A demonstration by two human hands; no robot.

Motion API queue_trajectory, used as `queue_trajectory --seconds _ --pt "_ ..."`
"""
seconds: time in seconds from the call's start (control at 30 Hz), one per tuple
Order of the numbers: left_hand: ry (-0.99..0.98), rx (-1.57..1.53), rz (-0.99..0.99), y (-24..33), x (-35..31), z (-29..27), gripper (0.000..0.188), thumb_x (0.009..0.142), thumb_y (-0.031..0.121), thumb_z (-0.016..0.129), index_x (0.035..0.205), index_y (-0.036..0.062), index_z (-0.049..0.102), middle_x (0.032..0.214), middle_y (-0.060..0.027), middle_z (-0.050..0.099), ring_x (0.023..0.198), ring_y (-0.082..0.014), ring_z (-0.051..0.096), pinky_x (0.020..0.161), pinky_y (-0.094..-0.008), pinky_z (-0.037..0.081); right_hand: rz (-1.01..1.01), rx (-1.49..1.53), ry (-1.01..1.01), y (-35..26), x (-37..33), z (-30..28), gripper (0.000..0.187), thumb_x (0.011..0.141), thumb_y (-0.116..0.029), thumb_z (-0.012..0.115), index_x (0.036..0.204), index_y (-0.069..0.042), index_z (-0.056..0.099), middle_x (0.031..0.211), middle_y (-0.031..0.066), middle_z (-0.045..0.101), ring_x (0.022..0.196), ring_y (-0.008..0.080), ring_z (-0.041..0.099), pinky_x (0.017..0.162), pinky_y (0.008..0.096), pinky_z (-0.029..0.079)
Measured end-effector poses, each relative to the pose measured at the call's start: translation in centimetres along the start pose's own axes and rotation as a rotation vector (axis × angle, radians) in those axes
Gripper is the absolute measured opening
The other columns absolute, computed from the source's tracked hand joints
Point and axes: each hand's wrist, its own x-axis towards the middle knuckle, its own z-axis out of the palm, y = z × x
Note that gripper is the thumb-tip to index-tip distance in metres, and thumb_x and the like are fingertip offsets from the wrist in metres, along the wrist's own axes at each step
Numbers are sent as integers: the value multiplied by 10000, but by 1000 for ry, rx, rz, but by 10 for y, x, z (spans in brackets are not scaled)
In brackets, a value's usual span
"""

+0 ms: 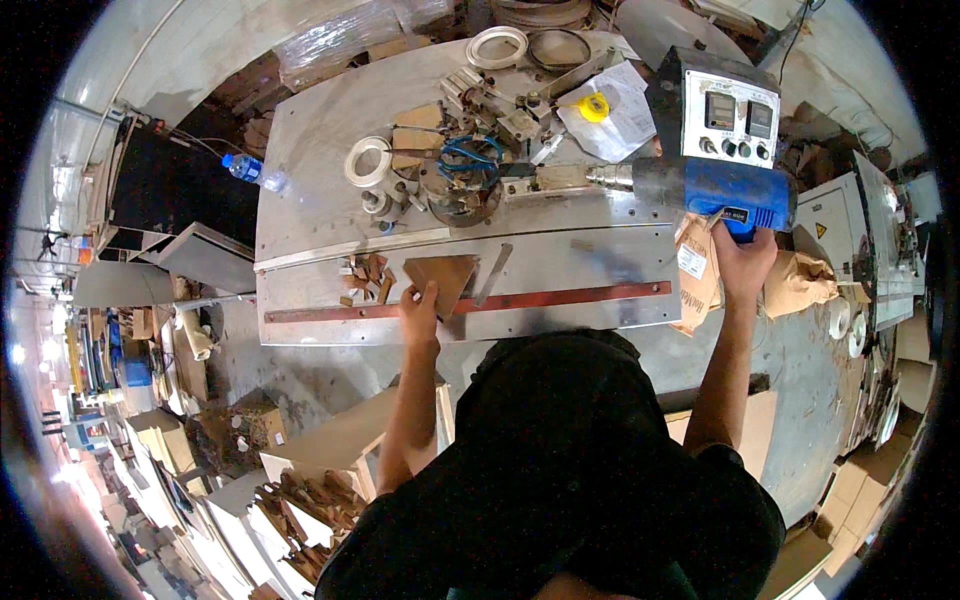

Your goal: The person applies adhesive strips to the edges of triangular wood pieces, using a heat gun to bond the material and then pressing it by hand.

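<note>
My right hand [744, 264] is wrapped round the handle of a blue heat gun [720, 184] at the right edge of the metal table. Its silver nozzle points left over the tabletop. Near the front edge, my left hand [419, 308] grips a flat brown angular piece of board [446, 277], thumb on its top face. Just left of that board lies a small heap of brown wooden offcuts [367, 277]. A narrow metal strip [494, 274] rests to the board's right. Along the table front runs a long red-brown strip [560, 297], partly covered by my left hand and the board.
A metal machine [462, 185] with blue tubing stands mid-table. Behind the heat gun is a control box [728, 115] with dials. A yellow tape measure [594, 107] lies on papers. A water bottle [243, 168] sits at the left; paper sacks [697, 268] are by my right arm.
</note>
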Motion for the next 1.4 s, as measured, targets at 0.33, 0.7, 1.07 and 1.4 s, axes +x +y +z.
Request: queue_trajectory --seconds 0.33,0.7,1.07,1.4 --pt "78 77 58 -50 13 -20 395 929 194 691 1221 -70 657 1145 -127 723 981 -204 669 844 -348 531 32 187 -16 5 -2 2 226 808 -70 832 954 38 697 865 4 709 758 45 586 679 242 500" --pt "146 146 73 -49 -7 -37 312 927 151 688 1152 -65 684 1022 -93 721 903 -165 648 789 -320 516 25 91 -124 19 5 -8 258 766 -79 808 967 27 686 831 19 706 730 73 600 665 279 517" --pt "242 -31 -118 -30 -29 -23 457 925 152 676 1335 -39 613 1116 -78 700 896 -153 645 744 -289 502 31 -42 -249 35 15 -14 276 724 -143 847 920 1 717 742 62 718 651 102 629 636 317 529" --pt "339 166 -45 -33 -32 -11 423 907 140 681 1287 -39 636 1148 -125 698 975 -236 657 852 -377 531 89 128 -308 46 13 -3 242 772 -42 803 986 24 712 862 18 723 761 74 617 681 259 516"
